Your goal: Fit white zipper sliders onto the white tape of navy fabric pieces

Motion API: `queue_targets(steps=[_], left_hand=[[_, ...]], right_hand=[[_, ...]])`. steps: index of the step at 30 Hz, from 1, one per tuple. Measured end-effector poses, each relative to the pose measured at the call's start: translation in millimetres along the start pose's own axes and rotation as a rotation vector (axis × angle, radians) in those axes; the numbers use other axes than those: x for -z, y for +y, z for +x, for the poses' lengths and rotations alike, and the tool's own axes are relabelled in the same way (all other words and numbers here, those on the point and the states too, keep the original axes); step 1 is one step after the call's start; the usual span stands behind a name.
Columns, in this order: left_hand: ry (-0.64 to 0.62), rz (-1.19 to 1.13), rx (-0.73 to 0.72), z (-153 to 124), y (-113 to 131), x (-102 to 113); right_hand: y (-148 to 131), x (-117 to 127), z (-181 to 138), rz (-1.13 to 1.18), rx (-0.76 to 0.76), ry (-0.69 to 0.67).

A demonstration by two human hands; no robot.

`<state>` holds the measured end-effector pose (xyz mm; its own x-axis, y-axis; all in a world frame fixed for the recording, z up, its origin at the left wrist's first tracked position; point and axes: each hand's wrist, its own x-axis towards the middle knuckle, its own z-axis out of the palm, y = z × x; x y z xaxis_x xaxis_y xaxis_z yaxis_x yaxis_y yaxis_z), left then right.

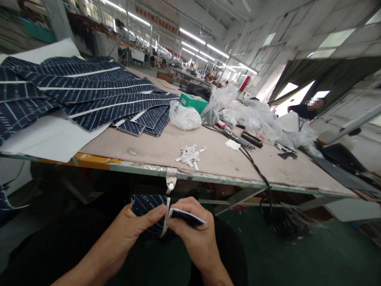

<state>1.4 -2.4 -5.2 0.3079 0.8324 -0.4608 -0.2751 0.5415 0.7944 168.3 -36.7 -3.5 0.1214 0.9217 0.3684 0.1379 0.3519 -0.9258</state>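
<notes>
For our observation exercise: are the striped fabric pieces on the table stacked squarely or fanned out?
Fanned out: the striped fabric pieces overlap in staggered layers, each edge showing, on the table.

The left grip and right grip are bare, and so are both forearms as far as they show. Dark, plain clothing covers the lap and legs; its fabric is too dim for detail.
</notes>
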Motion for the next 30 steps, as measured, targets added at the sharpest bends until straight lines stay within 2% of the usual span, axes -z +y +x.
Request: queue_targets(steps=[4,9,12,19,24,30], left_hand=[[0.018,-0.075,0.072,-2,8,-4],[0.046,-0.143,0.068,-3,21,-11],[0.031,-0.12,0.037,1,22,-10],[0.076,-0.058,-0.011,5,27,-7],[-0.006,-0.084,0.004,7,36,-13],[-0.134,-0.062,0.014,9,35,-14]], right_hand=[[0,-1,1,0.18,-0.086,-0.06],[-1,-15,0,0.543,-0.447,0.101],[-3,-23,7,0.649,-0.569,0.146],[-1,-24,21,0.633,-0.687,0.127],[-4,-25,25,0.598,-0.745,0.119],[-5,-28,28,0.606,-0.76,0.099]])
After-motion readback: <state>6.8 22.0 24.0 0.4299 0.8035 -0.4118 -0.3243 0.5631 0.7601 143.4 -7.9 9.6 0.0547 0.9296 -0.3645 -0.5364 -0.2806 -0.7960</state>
